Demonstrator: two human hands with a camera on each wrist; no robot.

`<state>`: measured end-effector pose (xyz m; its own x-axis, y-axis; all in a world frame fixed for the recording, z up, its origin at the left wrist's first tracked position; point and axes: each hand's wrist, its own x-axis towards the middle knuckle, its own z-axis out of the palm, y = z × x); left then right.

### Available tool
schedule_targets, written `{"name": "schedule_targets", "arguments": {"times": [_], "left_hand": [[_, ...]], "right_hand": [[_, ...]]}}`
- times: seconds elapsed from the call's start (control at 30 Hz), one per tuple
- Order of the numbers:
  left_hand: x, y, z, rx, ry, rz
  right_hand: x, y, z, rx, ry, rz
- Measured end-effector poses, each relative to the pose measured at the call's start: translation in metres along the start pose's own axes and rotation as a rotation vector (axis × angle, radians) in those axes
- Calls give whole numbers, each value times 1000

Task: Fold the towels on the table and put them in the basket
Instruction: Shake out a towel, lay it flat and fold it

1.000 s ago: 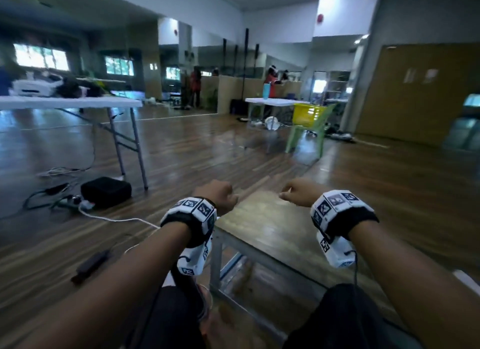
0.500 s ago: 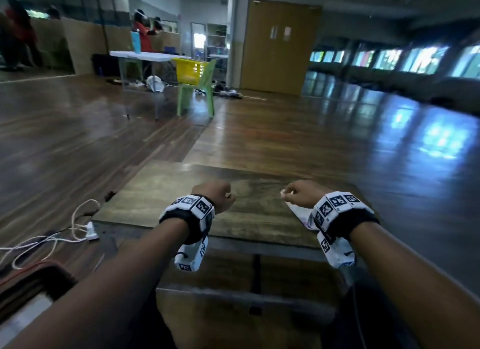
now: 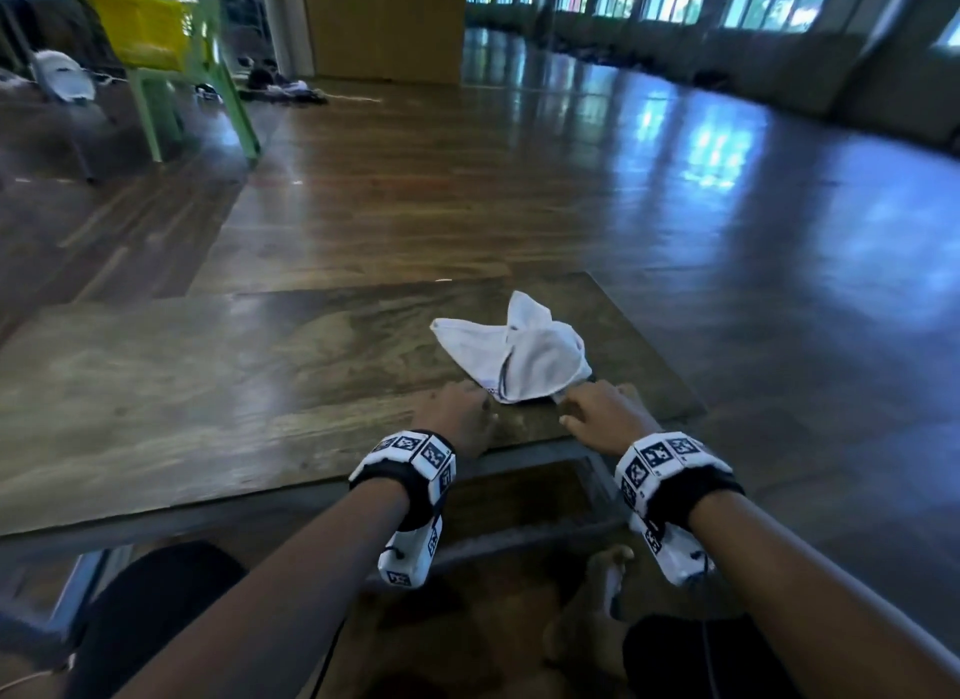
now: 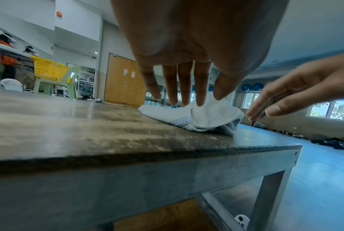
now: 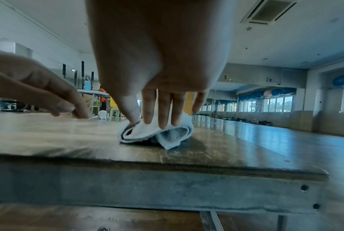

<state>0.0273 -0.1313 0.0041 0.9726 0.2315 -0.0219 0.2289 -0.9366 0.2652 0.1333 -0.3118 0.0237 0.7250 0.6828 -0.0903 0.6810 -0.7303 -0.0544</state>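
A crumpled white towel lies on the wooden table near its front right corner. My left hand is at the towel's near left edge and my right hand at its near right edge. In the left wrist view my left hand's fingers are straight, just in front of the towel. In the right wrist view my right hand's fingers are straight over the towel, and the thumb touches its edge. Neither hand grips it.
A yellow basket sits on a green chair far off at the back left. The table's front edge runs under my wrists, and the right edge is close beside the towel. People stand at a distant table.
The head view swung right and down. Both hands went from fists to straight fingers and moved forward. The white cloth held by my right hand now lies on the table.
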Motion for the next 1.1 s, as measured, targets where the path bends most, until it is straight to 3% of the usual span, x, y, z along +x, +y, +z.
{"name": "schedule_targets", "arguments": {"times": [0.17,0.3,0.47,0.6,0.77,0.9,1.1], "left_hand": [[30,4,23,-82,98,52],[53,10,34,-83,98,84],[72,22,42,-68,131,105],[76,28,43,-5,133,56],[68,30,31,-37,195,-4],[57,28,5,-59,256,-6],[38,6,-56,-60,252,7]], "right_hand": [[25,1,22,-231,249,-126],[45,4,31,-463,283,-153],[56,15,31,-503,298,-183],[54,23,29,-434,343,-211],[39,19,11,-128,555,-183],[27,17,-18,68,610,-141],[13,23,-74,123,681,-99]]}}
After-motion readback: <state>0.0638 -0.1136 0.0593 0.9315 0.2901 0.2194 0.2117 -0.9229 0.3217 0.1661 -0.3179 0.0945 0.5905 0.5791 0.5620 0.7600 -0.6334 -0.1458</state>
